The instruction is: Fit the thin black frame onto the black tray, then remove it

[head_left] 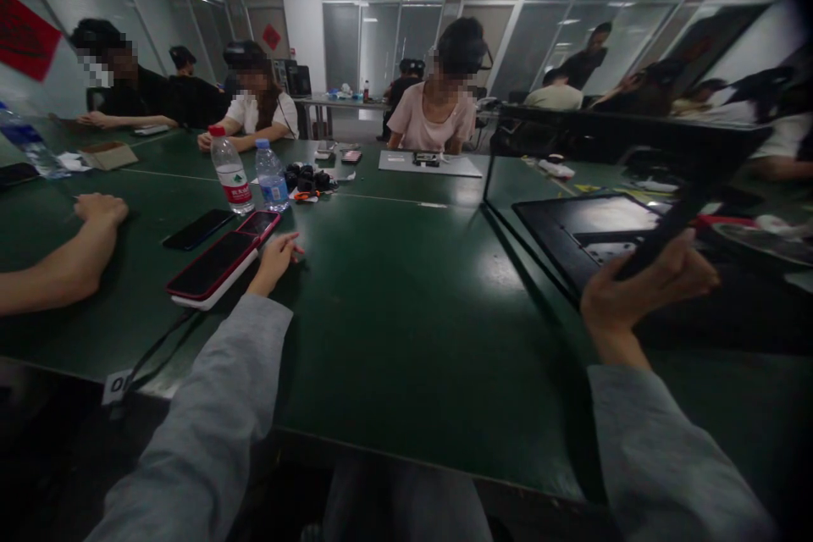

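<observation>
My right hand (pixel 641 288) grips the dark edge of a black laptop (pixel 590 229) that lies open on the green table (pixel 406 296) at the right; its lid (pixel 635 140) stands up behind. My left hand (pixel 276 258) reaches out over the table, fingers loosely together, right beside a large red-cased device (pixel 212 269) lying screen up. A small red thing (pixel 297 251) shows at my left fingertips; whether I hold it is unclear. Both my sleeves are grey.
A neighbour's bare forearm and fist (pixel 95 216) rest on the table at the left. A black phone (pixel 198 229), a red-cased phone (pixel 259 223) and two water bottles (pixel 232 171) stand beyond my left hand. Several people sit across the table.
</observation>
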A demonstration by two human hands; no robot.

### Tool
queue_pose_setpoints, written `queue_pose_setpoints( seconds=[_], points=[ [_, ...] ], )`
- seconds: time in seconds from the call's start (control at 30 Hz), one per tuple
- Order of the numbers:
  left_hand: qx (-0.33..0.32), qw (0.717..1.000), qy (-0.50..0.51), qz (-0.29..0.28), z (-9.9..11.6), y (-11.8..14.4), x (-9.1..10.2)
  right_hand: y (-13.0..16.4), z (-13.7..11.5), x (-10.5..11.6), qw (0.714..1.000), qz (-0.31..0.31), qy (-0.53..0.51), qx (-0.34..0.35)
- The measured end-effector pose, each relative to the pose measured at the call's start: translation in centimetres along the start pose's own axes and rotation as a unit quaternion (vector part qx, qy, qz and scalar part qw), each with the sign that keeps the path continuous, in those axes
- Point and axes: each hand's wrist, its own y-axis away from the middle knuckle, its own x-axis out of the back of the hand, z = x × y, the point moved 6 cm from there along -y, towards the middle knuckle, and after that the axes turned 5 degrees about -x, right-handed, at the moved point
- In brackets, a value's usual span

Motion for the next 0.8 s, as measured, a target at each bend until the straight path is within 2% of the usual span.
queue_pose_setpoints(
  seconds=[0.17,0.4,0.5,0.67,0.8],
  points=[
    [-0.003,1.000,0.019,0.004,0.0,-0.3,-0.6,0.5,-4.3,0.9,0.999,-0.008,-0.047,0.007],
    [-0.058,0.997,-0.052,0.027,1.0,0.1,-1.9,2.4,-7.9,-1.5,0.986,-0.095,-0.136,-0.008],
    [-0.045,0.998,-0.041,0.029,1.3,0.5,-2.1,2.8,-9.1,-2.3,0.975,-0.141,-0.167,-0.035],
    [-0.008,0.999,0.033,-0.012,1.9,0.8,-2.5,2.9,-8.9,-3.5,0.973,-0.159,-0.148,-0.075],
    [0.010,0.999,-0.006,0.034,1.6,1.0,-1.6,4.5,-7.4,-6.6,0.954,-0.248,-0.145,-0.089]
  ],
)
